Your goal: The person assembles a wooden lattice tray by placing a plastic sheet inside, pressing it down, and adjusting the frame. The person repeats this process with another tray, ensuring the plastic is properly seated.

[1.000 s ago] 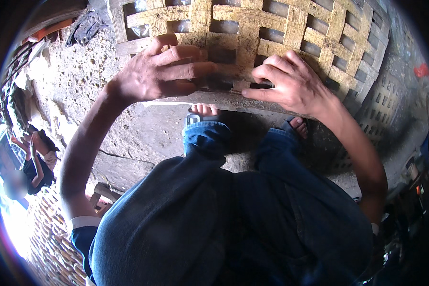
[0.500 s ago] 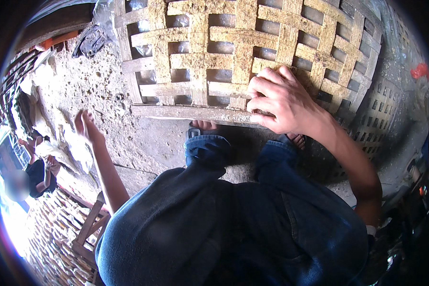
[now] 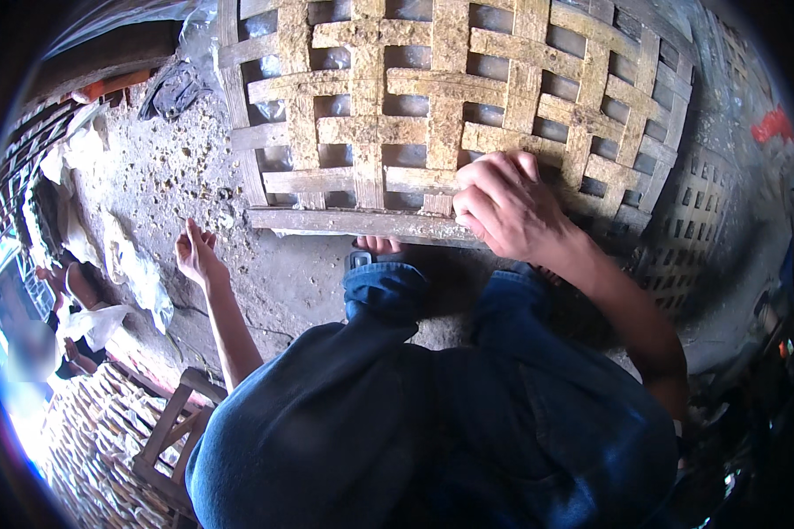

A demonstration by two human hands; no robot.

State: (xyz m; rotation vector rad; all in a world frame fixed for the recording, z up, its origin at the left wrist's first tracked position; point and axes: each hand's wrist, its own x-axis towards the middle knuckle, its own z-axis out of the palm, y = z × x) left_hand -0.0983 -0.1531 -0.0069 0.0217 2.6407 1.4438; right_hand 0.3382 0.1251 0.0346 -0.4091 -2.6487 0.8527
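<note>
A large woven bamboo tray (image 3: 406,130), crusted with yellowish-brown residue, fills the top centre in front of my knees. My right hand (image 3: 513,207) is closed on its near side, right of the middle, with fingers curled over the slats and knuckles up. Part of the grip is hidden beneath the hand. Well left of the tray, my left hand (image 3: 200,253) hovers over the floor, fingers loosely apart and nothing visible in them. The tray's wooden near edge (image 3: 362,223) lies just beyond my feet.
Crumbs litter the concrete floor (image 3: 181,167), with a dark cloth (image 3: 175,88) at the upper left. Plastic sheeting (image 3: 150,286) lies left. A wooden stool frame (image 3: 168,432) stands lower left, near a person (image 3: 75,339) holding something whitish. Another woven panel (image 3: 692,212) leans right.
My left hand has moved right and slightly down, nearer the tray. My right hand stays on the tray, which appears slightly lower in view. The other person's arms have shifted.
</note>
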